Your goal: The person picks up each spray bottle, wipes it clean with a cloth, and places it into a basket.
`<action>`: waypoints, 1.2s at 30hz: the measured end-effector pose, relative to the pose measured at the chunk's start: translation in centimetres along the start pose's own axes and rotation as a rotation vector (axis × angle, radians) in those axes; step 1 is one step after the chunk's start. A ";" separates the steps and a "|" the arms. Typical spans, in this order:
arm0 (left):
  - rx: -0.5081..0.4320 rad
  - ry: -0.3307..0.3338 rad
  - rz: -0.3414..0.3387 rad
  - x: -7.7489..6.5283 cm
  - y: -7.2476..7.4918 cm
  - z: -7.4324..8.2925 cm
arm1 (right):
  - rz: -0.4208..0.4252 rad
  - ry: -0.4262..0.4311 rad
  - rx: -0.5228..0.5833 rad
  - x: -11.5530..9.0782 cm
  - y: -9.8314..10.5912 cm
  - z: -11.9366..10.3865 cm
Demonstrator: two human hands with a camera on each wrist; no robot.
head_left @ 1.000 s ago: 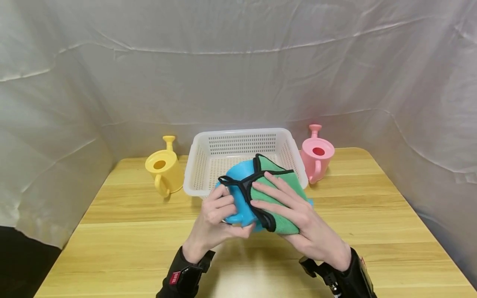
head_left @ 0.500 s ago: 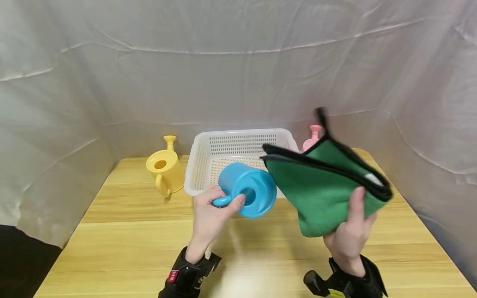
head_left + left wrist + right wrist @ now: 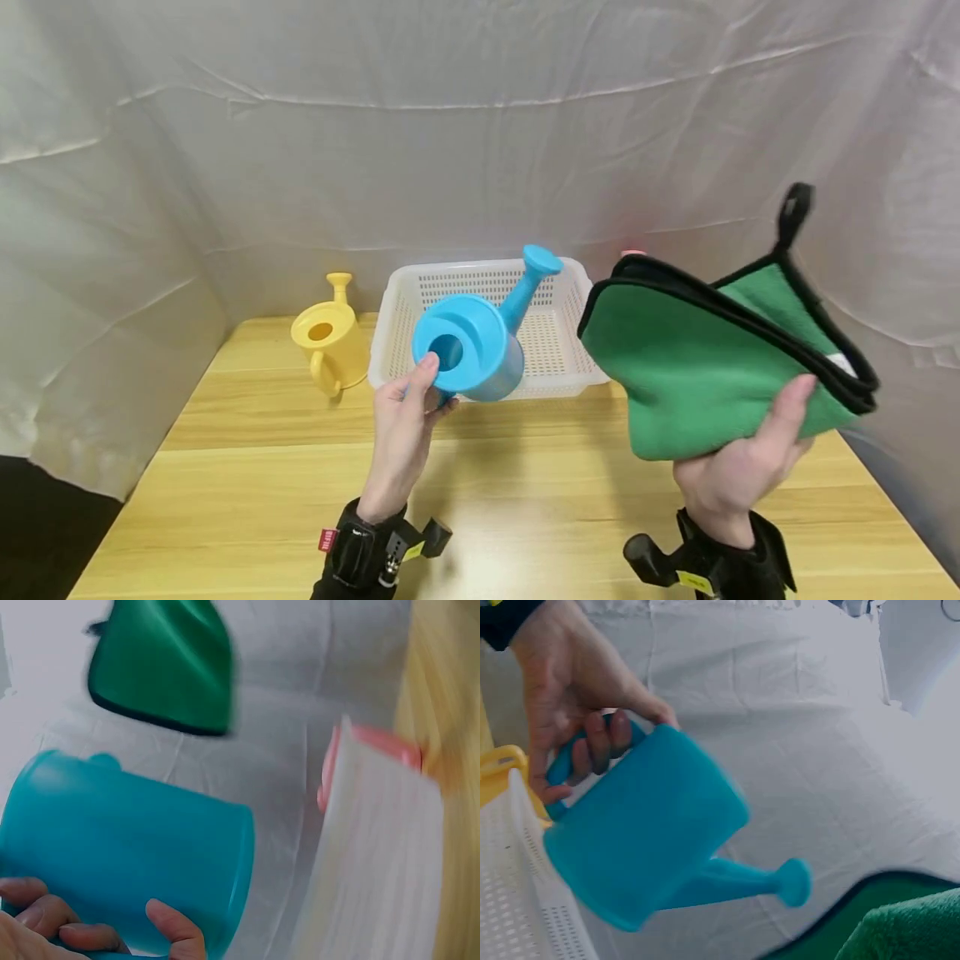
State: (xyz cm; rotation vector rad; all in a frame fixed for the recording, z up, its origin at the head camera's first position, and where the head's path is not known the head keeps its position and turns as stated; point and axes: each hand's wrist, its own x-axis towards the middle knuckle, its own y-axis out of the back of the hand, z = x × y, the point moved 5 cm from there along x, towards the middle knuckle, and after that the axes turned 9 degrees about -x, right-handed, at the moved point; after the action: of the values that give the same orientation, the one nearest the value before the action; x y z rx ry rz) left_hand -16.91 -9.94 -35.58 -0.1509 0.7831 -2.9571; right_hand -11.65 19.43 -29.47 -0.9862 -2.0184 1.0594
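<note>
My left hand (image 3: 405,429) grips the handle of a blue toy watering can (image 3: 487,350), fingers curled through it, as the right wrist view also shows. The can is held up in front of the basket, its spout pointing to the far right. My right hand (image 3: 750,467) holds a folded green cloth (image 3: 705,375) with black edging, the thumb on its near side and the other fingers hidden behind. A black loop sticks up from one corner of the cloth. Can and cloth are apart.
A white perforated basket (image 3: 566,367) stands at the back of the wooden table (image 3: 525,517). To its left is a yellow watering can (image 3: 333,346). A pink watering can (image 3: 382,742) stands to its right, mostly hidden by the cloth in the head view.
The right hand has drawn the cloth off the blue can and moved it right. My left hand has turned the can, so its opening faces up toward me and the spout shows.
</note>
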 end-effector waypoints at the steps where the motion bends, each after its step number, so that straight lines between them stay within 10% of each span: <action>1: -0.049 0.031 -0.017 0.0 -0.1 -0.2 | -0.111 0.003 -0.012 -0.3 -0.3 0.2; 11: -0.313 0.268 -0.260 -1.5 -2.4 -1.7 | -0.530 0.202 -0.333 -3.6 -0.2 4.0; 20: -0.205 0.238 -0.563 -2.9 -4.8 -2.4 | -1.076 0.422 -0.566 -7.4 -1.4 6.8; 28: -0.105 0.243 -0.666 -3.9 -5.7 -2.9 | -1.126 0.364 -0.522 -8.3 -1.7 6.6; 36: 0.052 0.062 -0.714 -4.8 -6.3 -2.6 | -0.998 0.179 -0.658 -7.2 -0.3 6.4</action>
State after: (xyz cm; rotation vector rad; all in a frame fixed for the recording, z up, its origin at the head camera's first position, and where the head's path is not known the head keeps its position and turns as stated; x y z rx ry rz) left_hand -12.71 -2.71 -35.03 -0.4165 0.7863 -3.6587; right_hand -13.22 10.81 -33.60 -0.2081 -2.2898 -0.2240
